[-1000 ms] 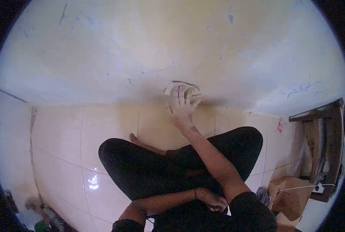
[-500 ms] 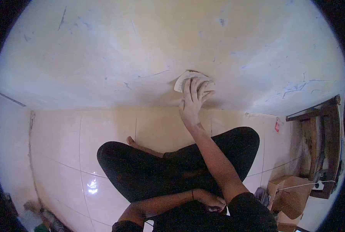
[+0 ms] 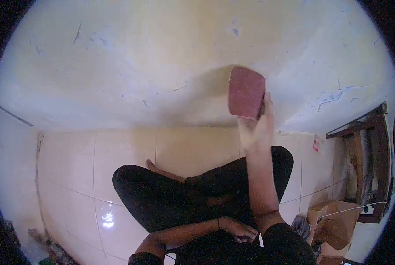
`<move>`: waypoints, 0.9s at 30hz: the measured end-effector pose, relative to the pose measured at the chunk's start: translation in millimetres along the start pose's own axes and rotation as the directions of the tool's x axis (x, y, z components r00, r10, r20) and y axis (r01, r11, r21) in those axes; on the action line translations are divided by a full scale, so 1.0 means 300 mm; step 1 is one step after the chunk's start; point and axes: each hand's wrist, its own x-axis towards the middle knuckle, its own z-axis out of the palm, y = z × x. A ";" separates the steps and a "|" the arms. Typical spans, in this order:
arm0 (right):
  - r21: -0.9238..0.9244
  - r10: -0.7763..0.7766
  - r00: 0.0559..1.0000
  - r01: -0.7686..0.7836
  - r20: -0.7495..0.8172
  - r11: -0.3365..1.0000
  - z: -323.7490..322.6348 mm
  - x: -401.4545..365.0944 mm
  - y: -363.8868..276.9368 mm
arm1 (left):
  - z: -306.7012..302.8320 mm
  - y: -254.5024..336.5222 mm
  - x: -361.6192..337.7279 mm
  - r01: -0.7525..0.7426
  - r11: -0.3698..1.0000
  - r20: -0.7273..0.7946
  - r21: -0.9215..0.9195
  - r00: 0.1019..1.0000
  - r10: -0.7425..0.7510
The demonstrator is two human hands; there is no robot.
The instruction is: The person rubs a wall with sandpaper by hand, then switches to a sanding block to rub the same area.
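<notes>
My right hand (image 3: 255, 132) is raised in front of the scuffed wall (image 3: 162, 53) and grips a sheet of sandpaper (image 3: 247, 92). The reddish-brown grit side faces me, with one ragged edge on the left. My thumb shows along the right edge, while the other fingers are hidden behind the sheet. The sandpaper stands off the wall and casts a shadow on it to the left. Down at my lap, my left hand (image 3: 238, 229) rests with its fingers curled in, close to my right elbow; nothing shows in it.
My crossed legs (image 3: 162, 198) cover much of the tiled floor (image 3: 69, 168). An open cardboard box (image 3: 334, 225) stands at the lower right, below a wooden frame (image 3: 374, 163) with a white cable (image 3: 352, 208). Cracks and peeling patches mark the wall at the right.
My right hand has come off the wall, moved right, and turned over, so the sandpaper shows its reddish side instead of its pale back. My left hand has stayed in my lap.
</notes>
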 end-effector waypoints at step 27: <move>0.511 -0.004 0.912 -0.226 0.409 0.829 -0.065 0.098 -0.200 | 0.002 0.056 -0.015 0.121 0.993 -0.012 -0.007 0.993 -0.121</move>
